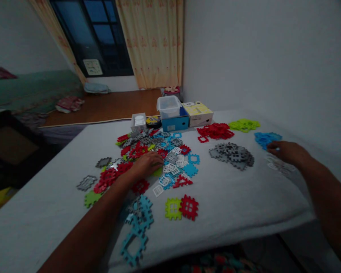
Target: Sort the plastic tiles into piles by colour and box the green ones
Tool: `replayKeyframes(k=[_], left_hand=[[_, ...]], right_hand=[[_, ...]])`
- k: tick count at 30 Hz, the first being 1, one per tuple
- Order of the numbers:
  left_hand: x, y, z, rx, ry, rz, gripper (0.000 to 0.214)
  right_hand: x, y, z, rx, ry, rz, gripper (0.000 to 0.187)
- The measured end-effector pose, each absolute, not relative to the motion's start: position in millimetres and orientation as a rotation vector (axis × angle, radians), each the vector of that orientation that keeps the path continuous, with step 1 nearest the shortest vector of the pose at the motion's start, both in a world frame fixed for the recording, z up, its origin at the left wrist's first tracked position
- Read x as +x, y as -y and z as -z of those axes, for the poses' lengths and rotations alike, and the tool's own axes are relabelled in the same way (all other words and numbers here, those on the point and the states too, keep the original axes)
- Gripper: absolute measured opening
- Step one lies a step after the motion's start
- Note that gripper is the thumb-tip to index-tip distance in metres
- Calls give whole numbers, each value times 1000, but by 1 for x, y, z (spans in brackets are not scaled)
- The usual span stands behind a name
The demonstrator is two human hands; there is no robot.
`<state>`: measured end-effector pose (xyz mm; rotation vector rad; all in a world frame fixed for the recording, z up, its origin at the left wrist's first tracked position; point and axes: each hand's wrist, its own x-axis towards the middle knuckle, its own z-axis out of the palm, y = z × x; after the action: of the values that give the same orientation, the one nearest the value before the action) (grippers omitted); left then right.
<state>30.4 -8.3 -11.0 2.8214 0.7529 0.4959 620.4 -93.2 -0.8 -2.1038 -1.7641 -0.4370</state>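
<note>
My left hand [148, 163] is over a mixed heap of flat toothed plastic building pieces, its fingers curled down and closed. Whatever they hold, if anything, is hidden. White window-frame pieces [174, 169] and blue pieces [190, 170] lie just right of it, with red pieces [108, 176] to its left. On the far right, my right hand [287, 151] is beside a blue pile [266, 139], above some pale clear-looking pieces [281, 165]. Its thumb and fingers are drawn together; I cannot make out anything between them.
Sorted piles of grey [233, 154], red [216, 131] and lime green pieces [244, 125] lie on the white cloth. A lime square [173, 209] touches a red square [189, 207] in front. Behind stand a clear tub [168, 106], a blue box [174, 123] and a yellow box [198, 113].
</note>
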Motion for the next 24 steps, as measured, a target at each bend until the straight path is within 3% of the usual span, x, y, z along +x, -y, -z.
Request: replayKeyframes(k=[2,7,11,17,24], left_hand=[[35,12,10,2824,-743,-472,25],[43,21,12,2849,-721,-418,27],[41,22,15,2855,-732,-425,26],[40,20,14,2835,-694,-461,28],[35,13,27,2775,-808,-587,26]], right_hand=[[576,85,-6,-2093,1862,258,16],[410,65,-14,-1483,2331,-274,21],[317,54,3,-1244,2517,-244,22],[294,43,21,-1189,2620,-174,18],[314,37,23,-1179,2253,-325,26]])
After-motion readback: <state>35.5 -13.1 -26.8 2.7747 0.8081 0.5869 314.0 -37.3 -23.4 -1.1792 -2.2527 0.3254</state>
